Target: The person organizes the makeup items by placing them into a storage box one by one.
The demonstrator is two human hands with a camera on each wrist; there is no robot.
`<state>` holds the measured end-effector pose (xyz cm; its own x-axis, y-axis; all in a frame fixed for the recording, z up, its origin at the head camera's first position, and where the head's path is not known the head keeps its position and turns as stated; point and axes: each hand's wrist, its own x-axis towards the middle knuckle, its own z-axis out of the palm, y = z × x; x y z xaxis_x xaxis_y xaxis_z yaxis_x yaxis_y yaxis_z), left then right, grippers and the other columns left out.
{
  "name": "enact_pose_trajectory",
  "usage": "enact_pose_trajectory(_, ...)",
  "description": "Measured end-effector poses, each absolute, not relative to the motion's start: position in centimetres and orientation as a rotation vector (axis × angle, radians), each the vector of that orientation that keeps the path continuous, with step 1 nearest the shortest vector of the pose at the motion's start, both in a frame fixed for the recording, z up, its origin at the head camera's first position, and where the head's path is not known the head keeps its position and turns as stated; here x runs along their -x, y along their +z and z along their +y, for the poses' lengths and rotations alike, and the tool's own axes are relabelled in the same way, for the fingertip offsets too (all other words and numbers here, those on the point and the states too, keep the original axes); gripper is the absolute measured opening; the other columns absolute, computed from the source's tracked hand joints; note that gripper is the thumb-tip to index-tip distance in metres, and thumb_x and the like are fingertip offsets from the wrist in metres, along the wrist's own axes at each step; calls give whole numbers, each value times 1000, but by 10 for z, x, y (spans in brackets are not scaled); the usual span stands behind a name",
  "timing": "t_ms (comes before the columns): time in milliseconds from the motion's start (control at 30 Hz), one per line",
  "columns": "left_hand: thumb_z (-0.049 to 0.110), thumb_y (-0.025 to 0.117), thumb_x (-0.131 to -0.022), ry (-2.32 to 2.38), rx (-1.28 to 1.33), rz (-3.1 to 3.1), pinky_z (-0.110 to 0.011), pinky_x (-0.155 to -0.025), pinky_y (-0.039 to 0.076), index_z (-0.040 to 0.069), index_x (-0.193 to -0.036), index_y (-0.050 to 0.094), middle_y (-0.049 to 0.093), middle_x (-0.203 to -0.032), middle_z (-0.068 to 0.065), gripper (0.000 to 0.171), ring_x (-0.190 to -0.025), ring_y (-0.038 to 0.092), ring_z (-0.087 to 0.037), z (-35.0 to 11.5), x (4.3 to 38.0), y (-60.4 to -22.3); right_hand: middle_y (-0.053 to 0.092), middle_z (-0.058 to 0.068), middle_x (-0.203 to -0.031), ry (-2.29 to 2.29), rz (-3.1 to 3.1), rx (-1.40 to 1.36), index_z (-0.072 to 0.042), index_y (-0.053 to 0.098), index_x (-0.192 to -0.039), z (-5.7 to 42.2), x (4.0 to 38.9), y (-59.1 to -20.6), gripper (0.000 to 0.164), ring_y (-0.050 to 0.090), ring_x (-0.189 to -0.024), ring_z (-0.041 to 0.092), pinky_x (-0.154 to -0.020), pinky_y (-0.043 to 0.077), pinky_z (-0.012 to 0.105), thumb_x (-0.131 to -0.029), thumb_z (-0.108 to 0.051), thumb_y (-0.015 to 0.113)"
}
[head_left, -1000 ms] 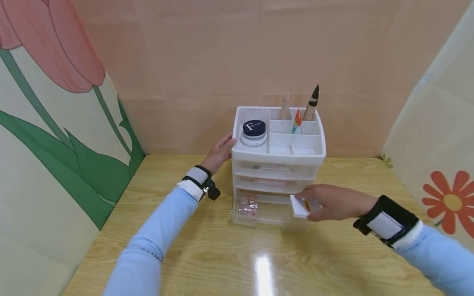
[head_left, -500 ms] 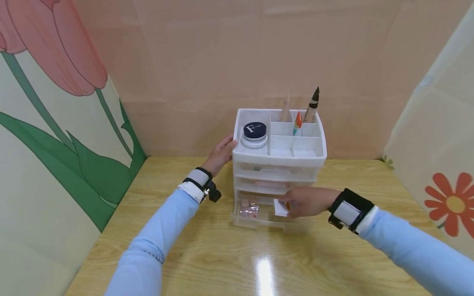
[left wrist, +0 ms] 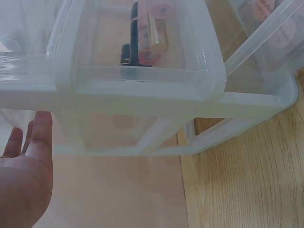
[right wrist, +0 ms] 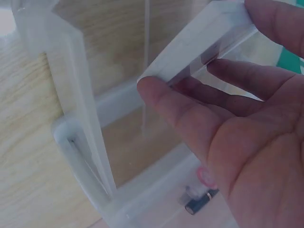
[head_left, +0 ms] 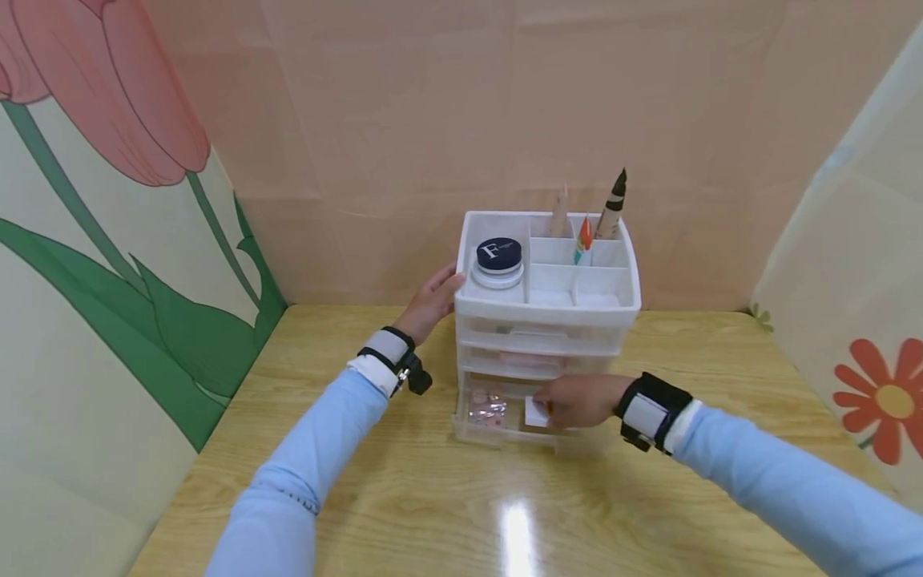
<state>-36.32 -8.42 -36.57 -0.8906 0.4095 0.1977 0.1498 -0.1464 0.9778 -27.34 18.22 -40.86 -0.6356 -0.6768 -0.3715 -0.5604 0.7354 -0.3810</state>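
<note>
A white organizer (head_left: 472,308) with clear drawers stands on the table, its bottom drawer (head_left: 479,435) pulled out. My left hand (head_left: 429,308) rests on the organizer's left side, fingers mostly straight in the left wrist view. Over the right part of that drawer, my right hand (head_left: 582,400) pinches a small flat white box (head_left: 536,412) between thumb and fingers. In the right wrist view the white box (right wrist: 204,35) is tilted, with the drawer below it. Shiny pink packets (head_left: 487,408) lie in the drawer's left part. The right hand hides much of the box.
On the organizer's top sit a dark-lidded jar (head_left: 499,255), a black-tipped tube (head_left: 613,207), a small orange-and-teal item (head_left: 583,240) and a pale pink tube (head_left: 559,213). A middle drawer holds pink and black cosmetic tubes (left wrist: 154,40). The wood table (head_left: 404,497) extends in front.
My right hand has moved left with the white box, from the drawer's right edge to over its inside, and slightly lower. The left hand has stayed on the organizer's side.
</note>
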Motion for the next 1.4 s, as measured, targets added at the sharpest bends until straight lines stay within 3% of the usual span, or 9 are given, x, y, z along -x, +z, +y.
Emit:
enact_pose_trajectory(267,22,45,-103,2171,-628,1922,-41,-103,41,8,-150,35,40,-149,-12,50,-127,46,-26,-82,363,-366,51,-6,-76,-176,2518,951,-19,58,-87,176,274,-424,14,47,-71,12,-67,41,32,-88,-23,72)
enact_pose_trajectory(500,21,44,-103,2162,-633,1920,-41,-104,40,8,-151,34,39,-150,-12,51,-128,46,-26,-82,363,-365,47,-5,-87,46,2684,1086,-19,58,-90,172,276,-433,22,43,-81,18,-77,37,41,-81,-29,77)
enact_pose_trajectory(667,22,44,-103,2159,-638,1919,-42,-105,39,9,-151,33,38,-151,-11,51,-130,44,-27,-83,363,-364,56,1,-108,114,2770,1103,-15,66,-107,169,273,-435,40,45,-90,20,-90,37,47,-75,-33,83)
enact_pose_trajectory(867,24,45,-103,2151,-629,1930,-42,-105,39,11,-152,33,37,-152,-9,52,-131,44,-25,-84,363,-364,60,7,-110,141,2837,1151,-6,63,-119,167,273,-438,60,48,-89,22,-93,39,48,-68,-27,87)
enact_pose_trajectory(967,25,45,-103,2146,-627,1934,-42,-105,40,11,-152,33,37,-152,-9,52,-130,44,-25,-85,363,-364,61,11,-115,155,2848,1151,-3,62,-120,166,273,-440,62,51,-90,21,-96,40,46,-67,-23,87)
enact_pose_trajectory(1133,25,45,-103,2136,-632,1941,-42,-105,39,11,-152,34,37,-152,-9,52,-131,43,-26,-85,363,-364,62,9,-99,143,2826,1122,-3,63,-109,165,273,-443,51,55,-81,19,-85,48,42,-67,-19,87)
enact_pose_trajectory(1400,28,46,-103,2114,-626,1973,-42,-104,40,14,-151,35,38,-152,-6,51,-131,44,-24,-86,364,-366,62,5,-99,110,2797,1016,-5,63,-115,163,274,-442,55,56,-84,19,-89,48,44,-68,-19,88)
